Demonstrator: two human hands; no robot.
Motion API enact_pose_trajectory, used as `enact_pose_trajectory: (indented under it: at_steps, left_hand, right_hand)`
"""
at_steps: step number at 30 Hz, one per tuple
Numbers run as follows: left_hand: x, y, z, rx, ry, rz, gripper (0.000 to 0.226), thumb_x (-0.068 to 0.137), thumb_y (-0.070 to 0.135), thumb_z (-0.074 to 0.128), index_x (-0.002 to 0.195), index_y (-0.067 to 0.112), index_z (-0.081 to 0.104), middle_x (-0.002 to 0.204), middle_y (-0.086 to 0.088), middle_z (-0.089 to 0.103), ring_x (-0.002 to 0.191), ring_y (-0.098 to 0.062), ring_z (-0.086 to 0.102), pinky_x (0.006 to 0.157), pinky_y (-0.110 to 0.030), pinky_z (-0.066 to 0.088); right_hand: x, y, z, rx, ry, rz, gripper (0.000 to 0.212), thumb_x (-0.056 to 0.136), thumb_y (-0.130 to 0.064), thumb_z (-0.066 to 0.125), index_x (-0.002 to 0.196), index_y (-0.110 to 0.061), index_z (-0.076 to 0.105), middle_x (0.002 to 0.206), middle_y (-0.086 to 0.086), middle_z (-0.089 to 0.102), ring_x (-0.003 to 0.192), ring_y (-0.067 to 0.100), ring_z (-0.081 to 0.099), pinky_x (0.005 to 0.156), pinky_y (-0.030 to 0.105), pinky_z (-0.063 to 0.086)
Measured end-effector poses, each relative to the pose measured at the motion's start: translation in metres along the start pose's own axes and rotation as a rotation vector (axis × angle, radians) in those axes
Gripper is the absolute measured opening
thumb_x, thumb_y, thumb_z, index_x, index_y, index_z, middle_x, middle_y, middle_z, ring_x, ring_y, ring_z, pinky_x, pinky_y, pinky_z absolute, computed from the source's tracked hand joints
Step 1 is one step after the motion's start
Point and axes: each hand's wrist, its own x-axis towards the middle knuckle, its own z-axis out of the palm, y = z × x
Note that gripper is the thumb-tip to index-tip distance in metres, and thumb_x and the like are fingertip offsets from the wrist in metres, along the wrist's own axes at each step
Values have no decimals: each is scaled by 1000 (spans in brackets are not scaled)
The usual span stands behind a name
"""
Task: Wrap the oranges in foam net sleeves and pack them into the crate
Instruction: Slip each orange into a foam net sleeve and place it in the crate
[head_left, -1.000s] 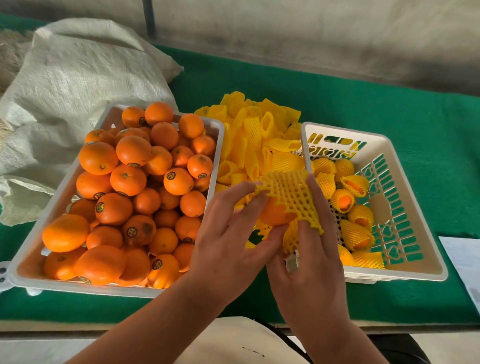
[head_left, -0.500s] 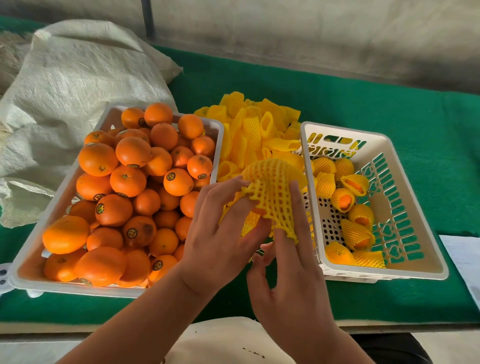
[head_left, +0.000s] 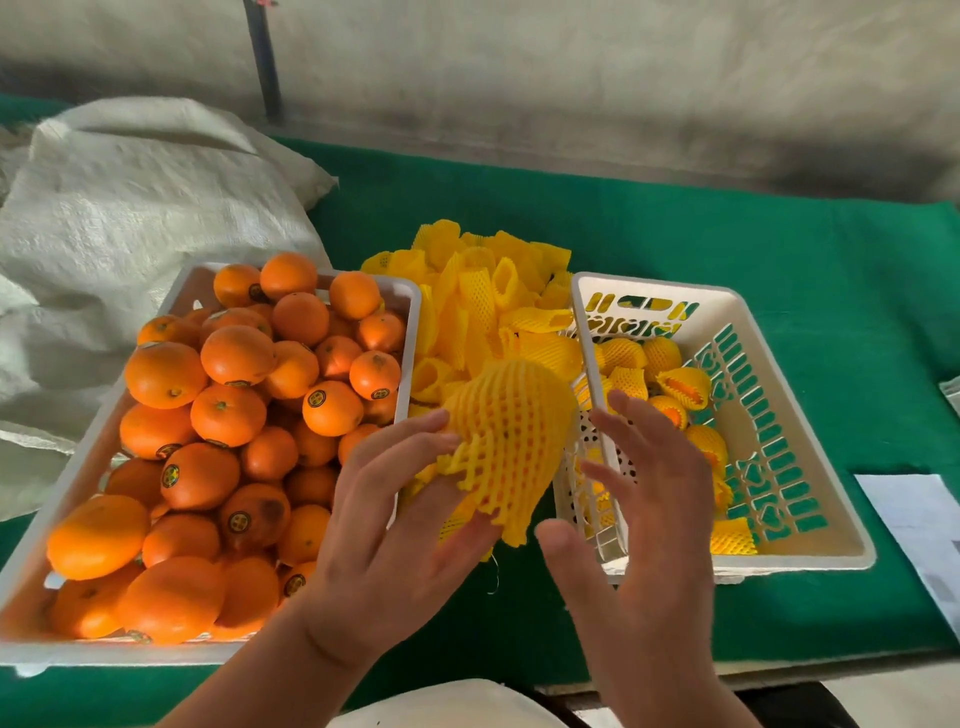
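Soft even daylight, sharp centre, mild wide-angle bending at edges.

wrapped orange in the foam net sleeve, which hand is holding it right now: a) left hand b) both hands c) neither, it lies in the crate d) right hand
a: the left hand grips the wrapped orange from below and beside, while the right hand is spread open next to it without touching.
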Motion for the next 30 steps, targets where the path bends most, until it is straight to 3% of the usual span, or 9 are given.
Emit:
enact_pose_trajectory:
  at_steps: [3,6,12,19,23,26,30]
  left_hand:
    - [-2,7,-4,-32,-21,15,54,82,41,87,117,11,60,142,-5,49,135,-27,55,100,-36,53]
    - [1,12,-6,-68,-34,5,53,79,36,86,117,10,60,143,-4,48,133,-29,56,97,-41,55]
    - [2,18,-3,-57,-65,2,50,87,38,83,118,7,59,135,-13,52,139,-23,51,107,-30,47]
    - [0,20,3,-96,-82,1,62,80,31,91,126,9,58,148,-2,43,140,-26,50,107,-32,49]
    - [1,24,9,-99,-101,-19,72,84,35,88,142,19,47,154,2,39,144,-22,47,111,-28,45]
    - [-3,27,12,-83,-137,-32,66,90,35,81,143,20,44,158,4,35,147,-20,42,113,-26,43]
    - [-11,25,14,-61,-174,-39,60,95,37,75,143,20,43,164,8,29,148,-21,41,114,-28,43]
  right_hand:
    - [20,-7,-6,7,-186,58,119,75,-69,80,164,-41,7,162,-13,36,150,18,38,109,53,45]
    - [26,-14,-5,-67,-314,89,129,68,-71,84,161,-52,-4,160,-22,33,148,19,39,107,59,46]
    - [18,-17,7,-139,-214,98,121,71,-63,82,161,-54,2,157,-28,29,145,9,38,103,52,53]
    - [17,-14,3,-194,-102,104,123,66,-60,84,161,-52,6,152,-22,37,141,12,42,99,51,55]
    - [23,-10,-6,-328,-69,39,127,63,-60,81,161,-51,0,155,-17,37,152,18,30,111,67,39]
    - [34,-9,-16,-440,-40,-96,124,65,-57,76,162,-44,0,149,-13,42,151,-2,18,123,63,16]
    - [41,-5,-19,-464,-36,-170,126,63,-56,75,163,-40,0,145,-13,43,149,-3,20,120,69,19]
